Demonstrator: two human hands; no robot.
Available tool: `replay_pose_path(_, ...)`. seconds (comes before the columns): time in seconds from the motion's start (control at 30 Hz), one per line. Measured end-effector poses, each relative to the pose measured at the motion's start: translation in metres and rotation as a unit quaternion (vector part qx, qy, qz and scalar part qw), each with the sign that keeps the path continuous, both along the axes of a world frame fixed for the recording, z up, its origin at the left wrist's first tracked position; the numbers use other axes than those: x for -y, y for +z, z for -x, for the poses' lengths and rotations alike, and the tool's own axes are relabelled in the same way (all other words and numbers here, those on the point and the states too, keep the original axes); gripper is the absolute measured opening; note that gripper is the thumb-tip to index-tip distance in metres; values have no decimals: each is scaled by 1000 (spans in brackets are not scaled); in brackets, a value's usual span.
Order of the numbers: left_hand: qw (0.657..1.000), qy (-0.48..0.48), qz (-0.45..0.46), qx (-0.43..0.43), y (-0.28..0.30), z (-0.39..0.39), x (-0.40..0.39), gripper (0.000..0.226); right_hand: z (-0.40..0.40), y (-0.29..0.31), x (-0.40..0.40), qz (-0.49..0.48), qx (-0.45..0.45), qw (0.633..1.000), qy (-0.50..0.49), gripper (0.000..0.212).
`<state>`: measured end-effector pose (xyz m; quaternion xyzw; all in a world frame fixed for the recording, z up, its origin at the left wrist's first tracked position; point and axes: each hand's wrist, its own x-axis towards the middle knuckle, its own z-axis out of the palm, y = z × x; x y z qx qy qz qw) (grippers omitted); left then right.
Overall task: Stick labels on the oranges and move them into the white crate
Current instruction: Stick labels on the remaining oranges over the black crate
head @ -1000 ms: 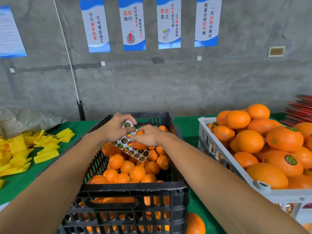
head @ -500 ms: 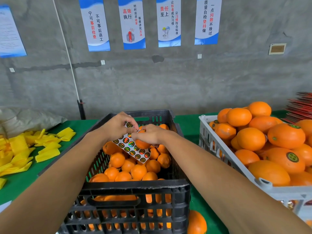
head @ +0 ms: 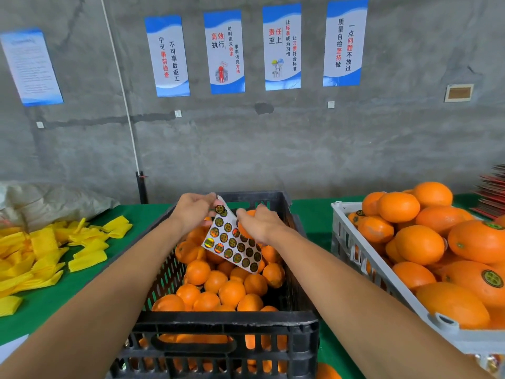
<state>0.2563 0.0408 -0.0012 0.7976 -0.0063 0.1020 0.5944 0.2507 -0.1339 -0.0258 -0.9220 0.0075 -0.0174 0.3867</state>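
Observation:
Above the black crate (head: 226,321) of unlabelled oranges (head: 232,292), my left hand (head: 195,212) pinches the top corner of a white label sheet (head: 232,243) covered with round dark stickers. My right hand (head: 259,222) grips one orange (head: 247,217), mostly hidden behind its fingers, just right of the sheet. The sheet hangs tilted between both hands. To the right stands the white crate (head: 347,242), heaped with oranges (head: 420,242), some bearing round labels (head: 492,279).
Yellow foam sleeves (head: 46,253) lie scattered on the green tabletop (head: 314,217) at the left, beside a grey sack (head: 46,198). A red stack (head: 492,192) sits at the far right. One orange (head: 326,372) lies on the table by the black crate's front corner.
My hands have drawn slightly apart, and the label sheet now hangs more in the open between them. The view has tilted a little.

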Motion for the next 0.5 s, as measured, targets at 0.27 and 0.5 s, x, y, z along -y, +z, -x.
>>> replay_pose_path(0.27, 987, -124, 88, -54, 2, 5, 8, 20, 6, 7, -4, -123, -3, 992, -24, 70)
replay_pose_path(0.5, 975, -183, 94, -80, 1, 7, 8, 24, 4, 6, -5, -170, -22, 985, -13, 66)
